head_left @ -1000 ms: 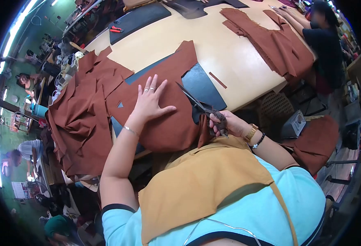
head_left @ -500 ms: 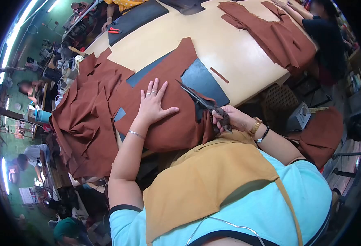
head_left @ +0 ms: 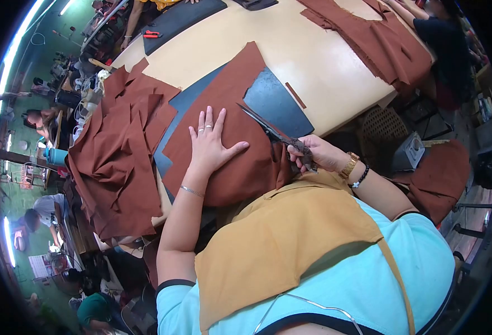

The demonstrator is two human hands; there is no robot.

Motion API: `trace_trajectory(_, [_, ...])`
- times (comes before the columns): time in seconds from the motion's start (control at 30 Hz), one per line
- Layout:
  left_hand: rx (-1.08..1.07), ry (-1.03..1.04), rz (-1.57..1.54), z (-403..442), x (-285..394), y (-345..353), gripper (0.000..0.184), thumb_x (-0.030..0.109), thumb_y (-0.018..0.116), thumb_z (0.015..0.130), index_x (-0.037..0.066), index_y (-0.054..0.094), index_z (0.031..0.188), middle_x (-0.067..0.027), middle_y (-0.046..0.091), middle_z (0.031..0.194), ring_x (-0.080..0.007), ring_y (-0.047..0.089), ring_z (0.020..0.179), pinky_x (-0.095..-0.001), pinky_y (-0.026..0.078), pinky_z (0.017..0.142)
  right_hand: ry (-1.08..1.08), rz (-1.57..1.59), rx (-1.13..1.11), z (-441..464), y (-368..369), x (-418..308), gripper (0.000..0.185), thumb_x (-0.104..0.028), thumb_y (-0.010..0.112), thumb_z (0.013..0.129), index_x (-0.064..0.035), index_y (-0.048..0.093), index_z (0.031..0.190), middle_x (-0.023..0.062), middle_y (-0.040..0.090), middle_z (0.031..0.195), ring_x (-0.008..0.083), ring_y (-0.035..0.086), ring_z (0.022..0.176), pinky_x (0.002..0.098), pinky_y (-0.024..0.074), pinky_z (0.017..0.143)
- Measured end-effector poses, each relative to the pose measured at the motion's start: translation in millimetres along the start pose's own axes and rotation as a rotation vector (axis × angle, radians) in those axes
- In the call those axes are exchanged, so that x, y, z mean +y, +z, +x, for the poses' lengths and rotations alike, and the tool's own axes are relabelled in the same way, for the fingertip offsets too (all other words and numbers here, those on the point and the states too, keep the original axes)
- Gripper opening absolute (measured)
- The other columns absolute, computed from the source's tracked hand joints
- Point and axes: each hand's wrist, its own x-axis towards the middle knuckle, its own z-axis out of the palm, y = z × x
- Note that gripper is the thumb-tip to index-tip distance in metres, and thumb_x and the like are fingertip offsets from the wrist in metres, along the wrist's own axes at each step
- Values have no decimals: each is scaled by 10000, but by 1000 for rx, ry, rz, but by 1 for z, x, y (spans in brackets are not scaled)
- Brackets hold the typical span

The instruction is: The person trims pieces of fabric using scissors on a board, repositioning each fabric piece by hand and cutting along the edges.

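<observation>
My left hand (head_left: 212,146) lies flat with its fingers spread on a reddish-brown cloth piece (head_left: 229,176). To its right, my right hand (head_left: 314,153) grips the wrapped handles of large scissors (head_left: 265,125). The blades point up and left over the cloth, and they look nearly closed. Beneath the cloth is a dark blue sheet (head_left: 279,103), showing on both sides of it. Left of my left hand lies a crumpled heap of the same brown cloth (head_left: 114,162), now apart from the piece under my hand.
On the pale table (head_left: 307,47) are a thin brown strip (head_left: 295,95), a red cutter (head_left: 152,34) on a dark sheet (head_left: 184,22), and more brown cloth (head_left: 368,42). A person (head_left: 444,44) stands at the right; another person's arm (head_left: 132,25) shows at the top left.
The cloth under my left hand has shifted and separated from the heap at left, baring more of the blue sheet. My left hand has moved slightly right. My right hand still holds the scissors.
</observation>
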Motion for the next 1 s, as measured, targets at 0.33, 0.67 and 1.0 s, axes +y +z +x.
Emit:
trace_trajectory(0.33, [-50,-83,-33,-15,18,-7,888,684,534,807,138,314,1472,-212,200,1537,-382,172,1428,-678,132,1070,15,-5,-18,-3,-3,-3,303,-362,633,913,-90,608,782,-21,604,706,59,575,587,217,490,519])
trace_trajectory(0.67, [-59,331,5,60,-46,-5,1011,758,563,710,200,263,1497,-121,154,1573,-330,125,1449,-612,135,1113,51,-12,-79,2,-9,-4,348,-397,621,915,-88,604,756,-21,589,655,71,565,566,222,485,516])
trace_trajectory(1.0, [-40,186,40,42,-36,-5,982,744,539,741,198,247,1503,-112,150,1577,-321,125,1452,-631,133,1103,26,28,-16,2,-6,3,310,-363,635,911,-89,605,769,-15,599,696,74,575,567,227,492,517])
